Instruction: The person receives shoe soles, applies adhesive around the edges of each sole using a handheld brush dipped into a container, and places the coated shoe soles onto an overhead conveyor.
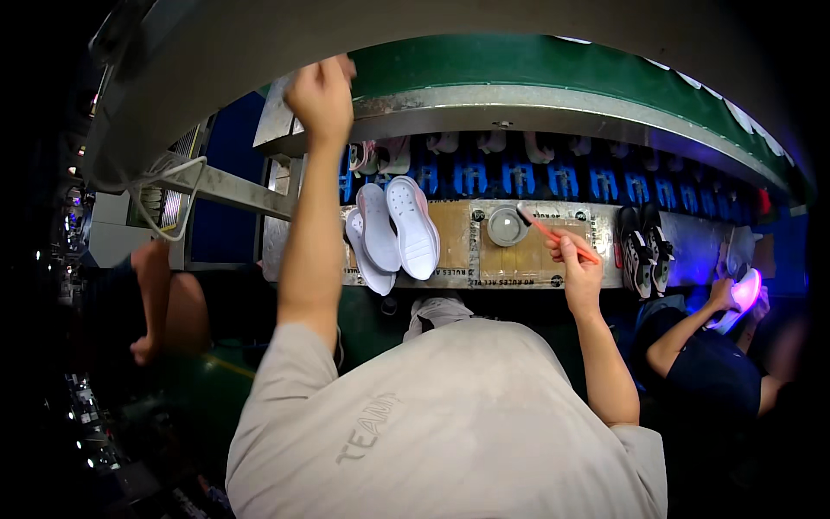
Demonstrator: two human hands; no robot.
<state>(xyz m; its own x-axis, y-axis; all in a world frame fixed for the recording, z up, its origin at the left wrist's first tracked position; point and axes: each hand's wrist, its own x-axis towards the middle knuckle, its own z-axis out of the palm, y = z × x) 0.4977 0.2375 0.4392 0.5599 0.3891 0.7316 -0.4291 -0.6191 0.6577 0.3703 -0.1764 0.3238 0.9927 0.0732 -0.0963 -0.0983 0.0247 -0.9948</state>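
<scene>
My left hand [322,99] is raised at the left end of the green conveyor belt, fingers curled together. Whatever lies between its fingertips, if anything, is hidden. My right hand [576,264] grips a brush [543,228] by its orange-red handle. The dark bristle head tilts up and left, close to the right rim of a round clear bowl [508,241]. Left of the bowl, several white shoe soles [417,235] lean together on the bench, cupped sides up; one has a pinkish inner edge.
Cardboard patches [454,233] are taped onto the metal bench [607,259]. Black-and-white sneakers [638,251] stand right of my right hand. Blue racks [519,179] line the space under the conveyor [519,60]. A co-worker at right holds a lit shoe [740,292]; another person's arm [152,298] is at left.
</scene>
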